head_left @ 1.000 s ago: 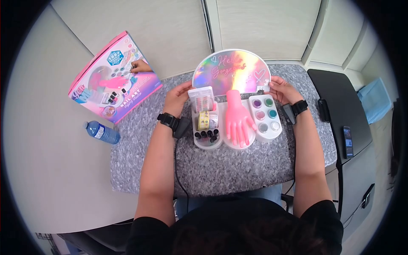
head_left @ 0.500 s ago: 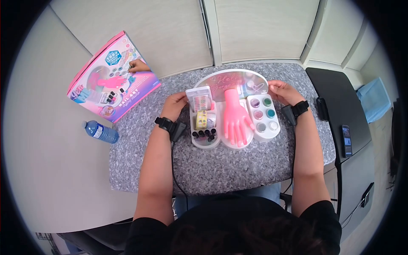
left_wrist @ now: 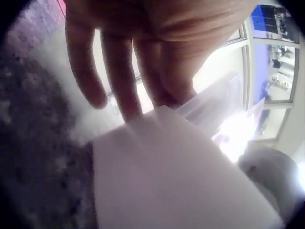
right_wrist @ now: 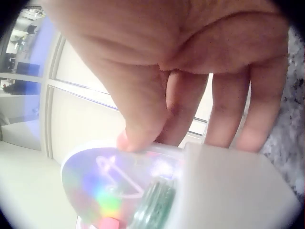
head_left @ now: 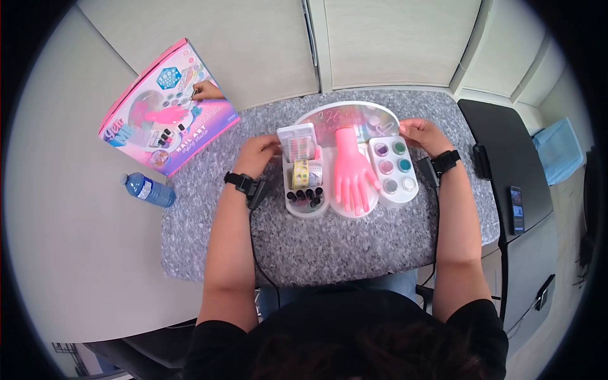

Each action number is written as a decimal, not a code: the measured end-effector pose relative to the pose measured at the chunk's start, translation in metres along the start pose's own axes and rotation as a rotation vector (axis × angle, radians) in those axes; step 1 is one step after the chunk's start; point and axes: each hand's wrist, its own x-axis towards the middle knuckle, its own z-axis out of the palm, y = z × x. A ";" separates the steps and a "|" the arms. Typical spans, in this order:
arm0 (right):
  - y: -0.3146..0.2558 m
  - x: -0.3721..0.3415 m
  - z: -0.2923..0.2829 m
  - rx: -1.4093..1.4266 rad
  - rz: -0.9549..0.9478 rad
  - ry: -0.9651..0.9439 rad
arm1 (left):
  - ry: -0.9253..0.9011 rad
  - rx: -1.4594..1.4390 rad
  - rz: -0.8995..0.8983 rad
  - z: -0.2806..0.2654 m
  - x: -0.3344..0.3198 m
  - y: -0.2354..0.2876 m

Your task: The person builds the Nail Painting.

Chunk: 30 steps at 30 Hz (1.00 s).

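Note:
A white nail art stand [head_left: 354, 211] stands in front of me, with a pink model hand [head_left: 353, 171] palm-down in its middle. Its rounded iridescent back panel [head_left: 373, 120] rises behind. My right hand [head_left: 425, 136] pinches that panel's right edge, thumb in front and fingers behind, as the right wrist view shows. Beside the stand's back left corner is my left hand [head_left: 256, 157], its fingers [left_wrist: 121, 81] loosely extended and some tips hidden behind the white tray. A clear plastic case [head_left: 297, 144] stands near them. Tape rolls [head_left: 301, 174], black-capped polish bottles [head_left: 305, 195] and glitter pots [head_left: 396, 164] fill the side trays.
On the left stand a pink and purple nail art box [head_left: 168, 114] and a water bottle [head_left: 149, 190]. The speckled grey table [head_left: 304, 253] meets a pale wall at the back. A phone [head_left: 517, 209] lies on a dark surface at right.
The iridescent panel has come down lower behind the pink model hand and stands at a different angle. My left hand has shifted slightly left; the right hand stays at the panel's right edge.

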 end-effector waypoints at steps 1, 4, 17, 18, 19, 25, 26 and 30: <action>-0.005 -0.005 0.009 -0.011 -0.033 0.058 | 0.019 -0.074 -0.072 -0.003 -0.004 -0.003; -0.020 -0.021 0.017 -0.061 -0.020 0.181 | -0.022 -0.129 -0.210 -0.016 -0.020 0.008; -0.041 -0.057 0.020 -0.255 0.231 0.161 | -0.145 -0.267 -0.375 -0.026 -0.046 0.037; -0.039 -0.053 0.019 -0.183 0.221 0.189 | -0.144 -0.268 -0.375 -0.023 -0.044 0.033; -0.036 -0.050 0.016 -0.185 0.222 0.189 | -0.094 -0.335 -0.317 -0.019 -0.041 0.028; -0.024 -0.037 0.021 0.150 0.111 -0.031 | 0.150 -0.449 -0.114 0.017 -0.008 -0.004; -0.022 -0.034 0.028 0.201 0.065 -0.032 | 0.181 -0.444 -0.051 0.021 -0.005 -0.009; -0.002 -0.013 0.043 0.361 -0.064 0.046 | 0.190 -0.530 -0.001 0.031 -0.004 -0.010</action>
